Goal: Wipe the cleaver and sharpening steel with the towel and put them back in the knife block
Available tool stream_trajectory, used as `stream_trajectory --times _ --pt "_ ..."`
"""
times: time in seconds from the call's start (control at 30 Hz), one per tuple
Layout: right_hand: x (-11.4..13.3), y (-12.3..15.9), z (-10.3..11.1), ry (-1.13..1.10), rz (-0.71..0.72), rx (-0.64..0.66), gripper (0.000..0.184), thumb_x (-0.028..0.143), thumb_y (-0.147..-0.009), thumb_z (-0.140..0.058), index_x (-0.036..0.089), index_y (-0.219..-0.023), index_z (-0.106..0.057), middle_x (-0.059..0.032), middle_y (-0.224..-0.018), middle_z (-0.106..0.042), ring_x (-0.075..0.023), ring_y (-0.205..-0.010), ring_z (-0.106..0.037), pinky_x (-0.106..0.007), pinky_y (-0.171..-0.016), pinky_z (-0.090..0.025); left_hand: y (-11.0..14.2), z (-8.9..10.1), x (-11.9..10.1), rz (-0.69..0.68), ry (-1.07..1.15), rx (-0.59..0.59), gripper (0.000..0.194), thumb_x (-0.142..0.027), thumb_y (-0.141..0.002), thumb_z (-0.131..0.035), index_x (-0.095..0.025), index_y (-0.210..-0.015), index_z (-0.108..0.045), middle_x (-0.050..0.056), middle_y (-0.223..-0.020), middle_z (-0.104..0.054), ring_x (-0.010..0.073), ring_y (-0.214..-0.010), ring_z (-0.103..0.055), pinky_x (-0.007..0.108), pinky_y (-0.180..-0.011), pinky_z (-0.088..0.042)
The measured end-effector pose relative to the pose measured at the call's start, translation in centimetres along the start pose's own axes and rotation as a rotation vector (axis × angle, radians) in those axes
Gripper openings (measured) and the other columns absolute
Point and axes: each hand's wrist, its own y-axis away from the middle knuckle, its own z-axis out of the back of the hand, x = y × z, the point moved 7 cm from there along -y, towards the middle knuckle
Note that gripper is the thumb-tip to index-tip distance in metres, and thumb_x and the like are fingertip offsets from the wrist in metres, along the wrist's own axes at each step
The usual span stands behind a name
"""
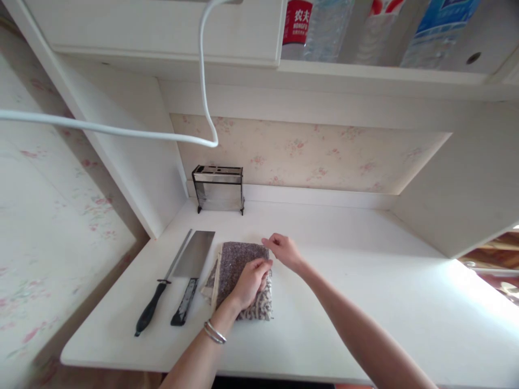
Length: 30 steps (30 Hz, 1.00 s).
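One folded cloth (237, 259) lies on the smooth white table (357, 302), roughly rectangular, its nubby purple-brown surface meeting a speckled dark-and-cream part. The left hand (251, 282) is over it with fingers curled; the right hand (284, 250) bends its fingers at the far right corner. Whether either pinches fabric, I cannot tell. A flat, rectangular metal cleaver (195, 253) lies just beside.

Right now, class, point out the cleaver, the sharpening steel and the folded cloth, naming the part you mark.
Cleaver (193, 260): head view, on the flat of the blade.
Sharpening steel (157, 295): head view, on the upper black handle.
Folded cloth (232, 272): head view, on its dark top face.
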Motion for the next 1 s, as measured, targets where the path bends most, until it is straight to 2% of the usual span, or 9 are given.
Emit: stream_trajectory --times 0.1,0.2,0.27,0.37,0.5,0.6,0.7,0.87,1.0 --pt "1.5 -5.3 -0.6 -0.022 0.029 0.046 0.033 0.052 -0.074 -0.064 0.019 -0.073 -0.06 0.002 -0.065 -0.061 -0.0093 -0.053 -0.051 -0.021 -0.051 -0.039 -0.2 0.1 0.2 0.009 -0.002 -0.01 0.044 -0.048 -0.077 -0.064 -0.02 -0.06 -0.035 -0.011 -0.046 -0.024 0.004 -0.039 -0.014 0.023 -0.039 -0.009" --pt "2.6 -10.6 -1.9 -0.08 0.033 0.08 0.044 0.051 -0.073 -0.067 0.019 -0.102 -0.06 -0.0066 -0.101 -0.066 -0.01 -0.061 -0.057 -0.022 -0.052 -0.045 -0.3 0.3 0.3 0.016 -0.001 -0.006 0.044 -0.048 -0.078 -0.063 -0.02 -0.06 -0.035 -0.011 -0.047 -0.024 0.004 -0.039 -0.015 0.023 -0.039 -0.009" --pt "3.3 -13.7 -2.7 -0.124 0.027 0.087 0.063 0.051 -0.072 -0.068 0.018 -0.122 -0.051 -0.015 -0.128 -0.053 -0.0122 -0.071 -0.06 -0.024 -0.054 -0.049 -0.2 0.3 0.3 0.029 0.008 0.007 0.044 -0.049 -0.078 -0.063 -0.02 -0.061 -0.035 -0.011 -0.048 -0.024 0.0039 -0.04 -0.015 0.023 -0.039 -0.009" --pt "4.1 -17.5 -3.6 -0.169 0.01 0.113 0.09 0.047 -0.066 -0.074 0.017 -0.14 -0.033 -0.0225 -0.145 -0.031 -0.019 -0.09 -0.061 -0.026 -0.058 -0.053 -0.3 0.3 0.5 0.055 0.01 0.027 0.042 -0.05 -0.08 -0.061 -0.019 -0.062 -0.037 -0.01 -0.048 -0.025 0.0038 -0.04 -0.016 0.023 -0.039 -0.01" --pt "4.6 -21.3 -4.5 -0.201 -0.028 0.193 0.117 0.038 -0.051 -0.085 0.022 -0.147 -0.021 -0.0224 -0.15 -0.024 -0.0242 -0.1 -0.059 -0.03 -0.063 -0.055 -0.4 0.5 0.6 0.07 0.007 0.02 0.042 -0.051 -0.081 -0.06 -0.019 -0.063 -0.039 -0.01 -0.051 -0.029 0.0032 -0.04 -0.018 0.022 -0.039 -0.011" --pt "4.6 -23.7 -5.2 -0.225 -0.071 0.224 0.131 0.035 -0.047 -0.088 0.022 -0.15 -0.009 -0.0249 -0.145 -0.032 -0.0236 -0.089 -0.063 -0.034 -0.065 -0.056 -0.6 0.5 0.6 0.075 0.009 0.018 0.042 -0.05 -0.082 -0.058 -0.019 -0.063 -0.039 -0.009 -0.051 -0.03 0.0033 -0.04 -0.019 0.023 -0.039 -0.011" --pt "4.5 -25.7 -5.7 -0.248 -0.088 0.195 0.134 0.032 -0.049 -0.087 0.023 -0.15 -0.001 -0.0241 -0.143 -0.036 -0.0226 -0.086 -0.063 -0.036 -0.066 -0.055 -0.7 0.5 0.5 0.085 0.002 0.024 0.041 -0.05 -0.083 -0.056 -0.019 -0.063 -0.04 -0.01 -0.049 -0.028 0.0036 -0.039 -0.018 0.023 -0.039 -0.011" --pt "4.7 -26.6 -6.3 -0.295 -0.048 0.189 0.111 0.026 -0.048 -0.087 0.027 -0.143 -0.029 -0.0144 -0.14 -0.042 -0.0223 -0.093 -0.06 -0.037 -0.074 -0.054 -0.8 0.5 0.5 0.096 0.026 0.019 0.04 -0.048 -0.084 -0.057 -0.019 -0.063 -0.039 -0.01 -0.049 -0.028 0.0034 -0.04 -0.018 0.023 -0.039 -0.011" --pt "4.1 -25.7 -5.0 -0.307 -0.016 0.164 0.101 0.023 -0.049 -0.085 0.024 -0.138 -0.037 -0.0124 -0.136 -0.046 -0.024 -0.103 -0.057 -0.04 -0.083 -0.052 -0.8 0.6 0.6 0.098 0.065 0.009 0.04 -0.046 -0.084 -0.058 -0.019 -0.063 -0.038 -0.009 -0.052 -0.03 0.003 -0.041 -0.017 0.023 -0.04 -0.01"
